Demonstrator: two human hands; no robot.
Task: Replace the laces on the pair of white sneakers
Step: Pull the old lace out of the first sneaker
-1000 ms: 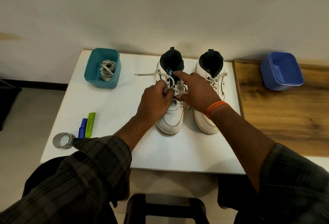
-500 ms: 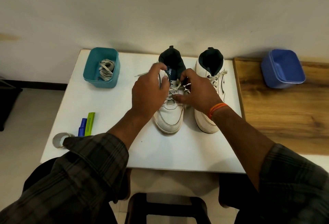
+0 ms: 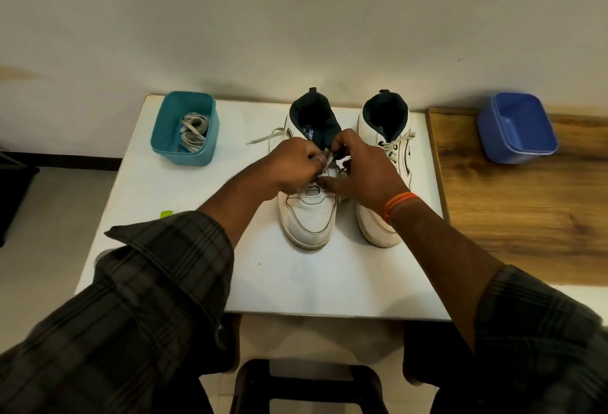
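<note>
Two white high-top sneakers stand side by side on the white table (image 3: 184,190), toes toward me. Over the lacing of the left sneaker (image 3: 309,216), my left hand (image 3: 296,163) pinches its white lace (image 3: 263,140), whose loose end trails off to the left. My right hand (image 3: 362,167) meets it there, fingers curled at the lace and the dark tongue. The eyelets under both hands are hidden. The right sneaker (image 3: 385,137) is still laced.
A teal bin (image 3: 184,147) with coiled grey-white laces stands at the table's back left. A blue bin (image 3: 515,127) sits on the wooden surface (image 3: 526,216) to the right. A green marker tip (image 3: 166,214) shows beside my left sleeve. A dark stool (image 3: 309,380) is below.
Both hands have shifted on the left sneaker's lacing: the left hand came down from the collar to the middle, and the right hand now curls at the lace by the tongue.
</note>
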